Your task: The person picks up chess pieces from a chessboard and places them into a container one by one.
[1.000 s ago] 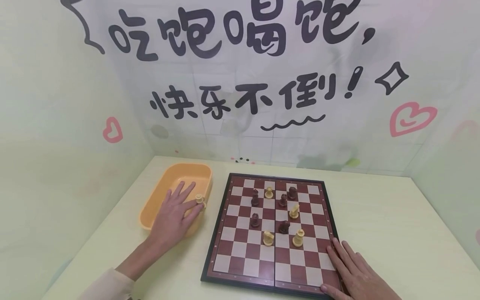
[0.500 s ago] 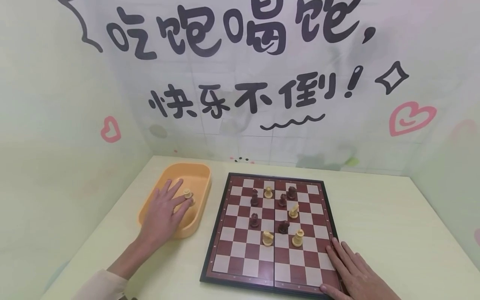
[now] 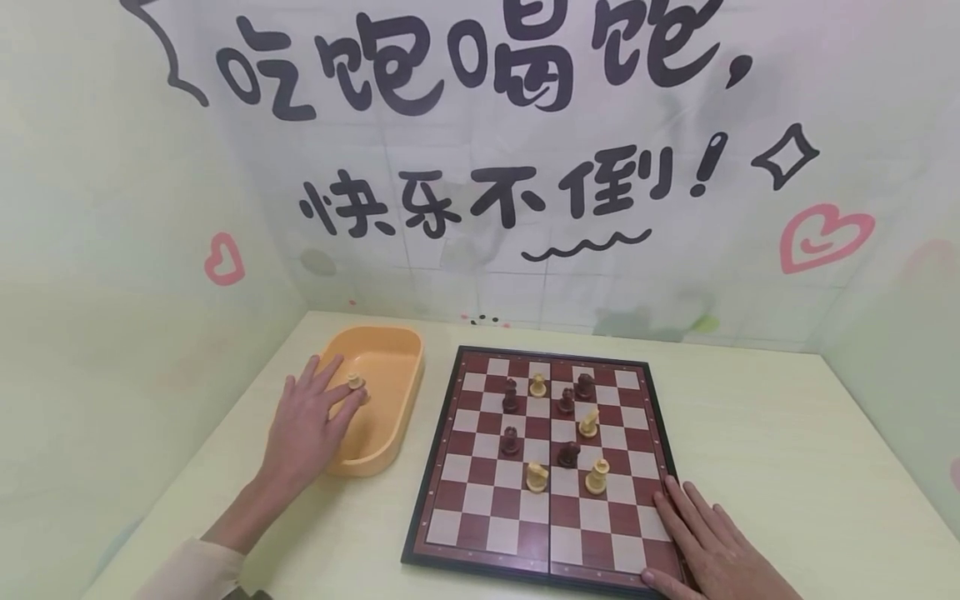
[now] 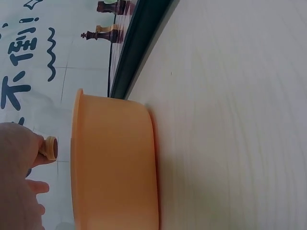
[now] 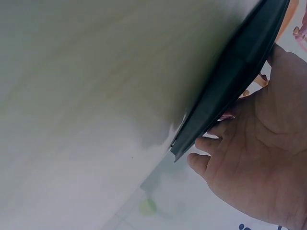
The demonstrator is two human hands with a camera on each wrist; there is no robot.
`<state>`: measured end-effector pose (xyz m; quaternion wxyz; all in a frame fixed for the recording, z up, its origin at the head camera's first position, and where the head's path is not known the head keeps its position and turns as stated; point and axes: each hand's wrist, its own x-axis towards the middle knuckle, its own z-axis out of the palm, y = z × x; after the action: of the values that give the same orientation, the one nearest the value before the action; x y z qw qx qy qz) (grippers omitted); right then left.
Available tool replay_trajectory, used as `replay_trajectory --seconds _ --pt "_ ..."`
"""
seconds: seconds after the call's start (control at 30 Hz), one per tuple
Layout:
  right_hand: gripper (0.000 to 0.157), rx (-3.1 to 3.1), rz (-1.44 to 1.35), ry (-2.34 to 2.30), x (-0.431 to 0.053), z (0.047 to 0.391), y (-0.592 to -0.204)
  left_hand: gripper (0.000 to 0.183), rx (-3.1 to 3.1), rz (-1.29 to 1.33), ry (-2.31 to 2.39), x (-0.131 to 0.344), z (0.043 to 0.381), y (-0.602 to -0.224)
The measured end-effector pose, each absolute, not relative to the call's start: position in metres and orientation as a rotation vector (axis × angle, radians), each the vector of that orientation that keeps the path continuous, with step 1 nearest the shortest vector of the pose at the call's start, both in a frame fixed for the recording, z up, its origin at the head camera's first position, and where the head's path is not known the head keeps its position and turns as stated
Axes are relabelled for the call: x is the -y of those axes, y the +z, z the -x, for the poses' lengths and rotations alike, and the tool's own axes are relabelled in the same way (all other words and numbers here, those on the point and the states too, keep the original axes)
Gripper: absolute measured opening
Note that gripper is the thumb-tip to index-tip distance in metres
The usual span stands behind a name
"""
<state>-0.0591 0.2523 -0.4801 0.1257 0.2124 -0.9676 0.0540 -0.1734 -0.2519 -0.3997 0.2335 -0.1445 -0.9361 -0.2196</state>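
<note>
My left hand (image 3: 303, 425) pinches a cream chess piece (image 3: 356, 381) between thumb and index finger, the other fingers spread. It hovers over the orange tub (image 3: 397, 442); in the left wrist view the piece's round base (image 4: 51, 148) shows above the tub's rim. My right hand (image 3: 716, 546) rests with straight fingers on the right edge of the chessboard (image 3: 517, 533). On the board stand several cream and dark pieces, among them a cream king (image 3: 597, 476), a cream knight (image 3: 536, 477) and a dark rook (image 3: 511, 440).
The tub stands left of the board on a pale table (image 3: 772, 425), a strip of tabletop between them. A white backdrop (image 3: 435, 275) with black lettering rises behind the table, and pale panels flank both sides.
My left hand has moved left with the chess piece, from the tub's right side to over its left part. The right hand and the board's pieces stay put.
</note>
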Motion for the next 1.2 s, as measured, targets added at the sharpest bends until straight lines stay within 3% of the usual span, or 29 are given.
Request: replay_trajectory --seconds 0.5,0.77,1.2 --pt "0.101 2.733 -0.665 0.132 -0.256 0.058 -0.484 0.028 2.593 0.342 -0.592 0.265 0.176 -0.4" --pt "0.098 2.765 -0.642 0.134 -0.254 0.058 -0.483 0.059 2.648 0.221 -0.666 0.263 0.177 -0.397" --pt "0.095 2.819 -0.637 0.168 -0.254 0.059 -0.481 0.061 2.64 0.219 -0.707 0.259 0.176 -0.401"
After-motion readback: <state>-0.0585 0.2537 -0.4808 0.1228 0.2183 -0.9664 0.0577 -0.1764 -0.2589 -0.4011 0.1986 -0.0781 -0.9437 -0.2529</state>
